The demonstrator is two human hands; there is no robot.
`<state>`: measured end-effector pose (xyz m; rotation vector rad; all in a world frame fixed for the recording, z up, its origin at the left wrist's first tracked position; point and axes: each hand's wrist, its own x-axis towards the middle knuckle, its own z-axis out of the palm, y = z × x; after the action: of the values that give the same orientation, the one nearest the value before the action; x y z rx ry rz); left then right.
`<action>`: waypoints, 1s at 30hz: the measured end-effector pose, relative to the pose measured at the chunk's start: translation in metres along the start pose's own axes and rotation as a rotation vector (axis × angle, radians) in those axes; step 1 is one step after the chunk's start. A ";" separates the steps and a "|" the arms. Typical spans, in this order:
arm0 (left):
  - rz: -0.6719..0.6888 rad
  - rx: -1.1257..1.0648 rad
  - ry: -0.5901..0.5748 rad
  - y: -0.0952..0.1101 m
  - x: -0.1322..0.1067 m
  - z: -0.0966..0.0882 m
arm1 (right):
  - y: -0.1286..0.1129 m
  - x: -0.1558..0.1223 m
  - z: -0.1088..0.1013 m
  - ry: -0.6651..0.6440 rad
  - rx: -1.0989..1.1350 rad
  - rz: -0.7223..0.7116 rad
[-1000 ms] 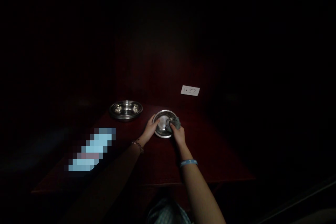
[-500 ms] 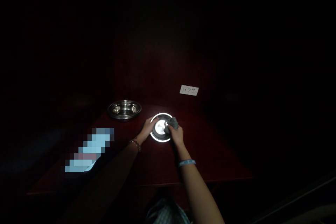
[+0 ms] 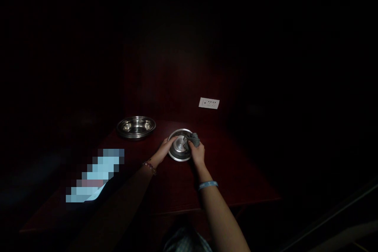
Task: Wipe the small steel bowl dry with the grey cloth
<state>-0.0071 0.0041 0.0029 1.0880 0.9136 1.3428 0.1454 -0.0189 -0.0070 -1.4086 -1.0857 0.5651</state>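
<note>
A shiny round metal bowl (image 3: 179,158) is tilted toward me above the dark red table. My left hand (image 3: 164,149) grips its left rim, with the thumb over the inside edge. My right hand (image 3: 197,153) is closed on a crumpled grey cloth (image 3: 194,140), which presses against the inner right side of the bowl. The cloth and fingers cover part of the bowl's right rim. Behind and to the left, a stack of metal bowls (image 3: 136,137) stands on the table.
The dark red table (image 3: 233,177) reaches to a wall with a white socket plate (image 3: 209,103). A bright, pixelated flat object (image 3: 97,173) lies at the table's left. Deep shadow hides the surroundings.
The glare on the bowl has faded as its tilt shifted, so its inside shows more plainly. Both hands keep their holds. The whole view has shifted slightly.
</note>
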 end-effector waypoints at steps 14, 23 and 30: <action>0.103 0.040 0.060 -0.011 0.009 0.001 | 0.006 0.006 0.003 0.173 0.126 -0.010; 0.147 0.133 0.106 -0.021 0.014 -0.003 | 0.009 0.008 -0.001 0.243 -0.021 0.121; 0.191 0.149 0.128 -0.026 0.020 -0.003 | 0.006 0.008 -0.003 0.265 0.024 0.048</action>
<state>-0.0014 0.0265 -0.0211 1.2395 1.0377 1.5342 0.1529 -0.0122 -0.0100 -1.4460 -0.8326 0.4101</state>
